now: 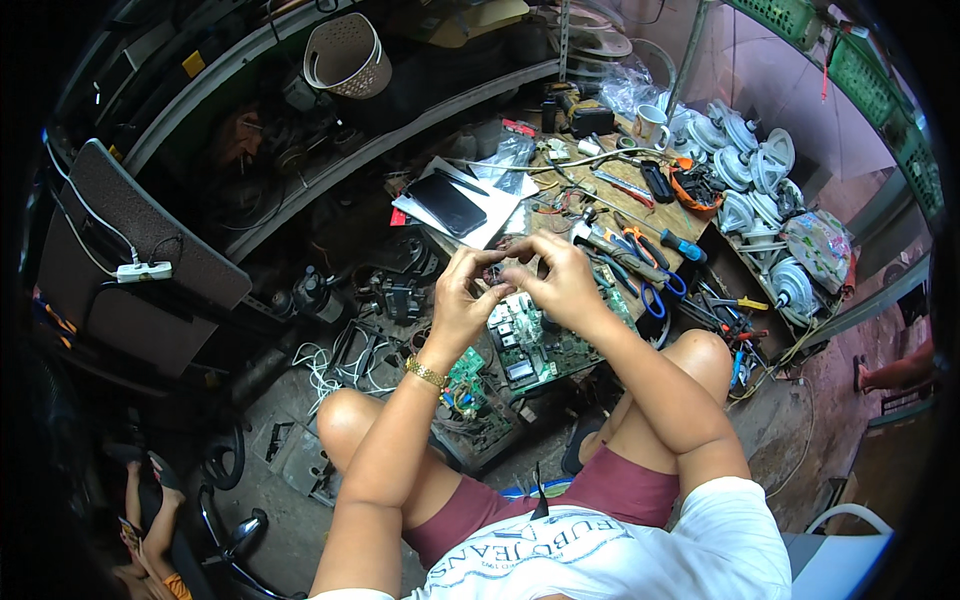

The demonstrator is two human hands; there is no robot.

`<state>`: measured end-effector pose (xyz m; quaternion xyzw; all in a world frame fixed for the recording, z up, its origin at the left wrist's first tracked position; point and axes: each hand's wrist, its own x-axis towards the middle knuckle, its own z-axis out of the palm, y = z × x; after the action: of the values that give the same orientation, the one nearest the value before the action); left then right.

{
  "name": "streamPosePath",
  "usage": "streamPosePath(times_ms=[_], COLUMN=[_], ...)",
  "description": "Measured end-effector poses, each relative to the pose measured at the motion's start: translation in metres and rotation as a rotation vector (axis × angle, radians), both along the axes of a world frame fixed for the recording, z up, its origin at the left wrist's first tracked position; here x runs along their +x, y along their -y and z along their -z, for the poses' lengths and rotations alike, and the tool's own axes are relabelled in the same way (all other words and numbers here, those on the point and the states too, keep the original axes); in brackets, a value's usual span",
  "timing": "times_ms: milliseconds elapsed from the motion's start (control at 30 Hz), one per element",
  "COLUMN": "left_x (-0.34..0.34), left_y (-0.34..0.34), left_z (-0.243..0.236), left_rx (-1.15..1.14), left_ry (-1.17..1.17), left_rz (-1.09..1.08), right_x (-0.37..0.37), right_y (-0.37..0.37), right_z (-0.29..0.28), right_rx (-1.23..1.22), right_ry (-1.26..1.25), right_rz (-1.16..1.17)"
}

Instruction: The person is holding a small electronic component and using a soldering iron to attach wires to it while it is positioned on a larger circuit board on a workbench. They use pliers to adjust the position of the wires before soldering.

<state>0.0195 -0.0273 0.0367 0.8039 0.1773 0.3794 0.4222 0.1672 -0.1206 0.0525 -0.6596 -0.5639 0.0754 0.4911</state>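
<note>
My left hand [462, 292] and my right hand [558, 280] meet in front of me, thumbs and fingers curled toward each other. Both pinch a small dark part [493, 272], mostly covered by the fingertips, so its kind cannot be made out. Just below them a green circuit board [545, 350] with white and dark components lies at the bench's near edge. Beyond my hands a black smartphone [447, 205] rests on white paper [487, 236]. Blue-handled scissors [653, 300] and several pliers [637, 245] lie to the right of my right hand.
A blue screwdriver [683, 245], an orange bowl [695, 185] of dark bits and a white mug [650, 127] stand farther right. White round plastic parts [735, 165] are piled beyond. A smaller circuit board [465, 375] sits low by my left forearm, near white cables [335, 372]. Another person's legs [150, 510] show lower left.
</note>
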Motion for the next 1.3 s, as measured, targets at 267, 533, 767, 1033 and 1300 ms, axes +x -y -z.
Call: streamPosePath(times_ms=[267,533,767,1033,1300], left_x=[0.000,0.005,0.009,0.008,-0.003], left_y=[-0.009,-0.009,-0.006,-0.022,-0.027], left_z=[0.002,0.013,0.019,0.040,0.023], left_rx=[0.387,-0.431,-0.596,-1.112,-0.783], left_ry=[-0.119,0.158,0.124,0.509,0.417], left_rz=[-0.132,0.155,0.210,0.277,0.177], right_x=[-0.006,0.008,-0.003,0.010,0.007], right_y=[0.000,-0.001,-0.005,0.002,0.007], right_z=[0.008,0.005,0.016,0.017,0.018], right_rx=[0.124,-0.136,0.085,0.076,-0.270], right_ry=[0.112,-0.202,-0.463,-0.750,-1.007], right_rz=[-0.060,-0.268,-0.375,-0.414,-0.318])
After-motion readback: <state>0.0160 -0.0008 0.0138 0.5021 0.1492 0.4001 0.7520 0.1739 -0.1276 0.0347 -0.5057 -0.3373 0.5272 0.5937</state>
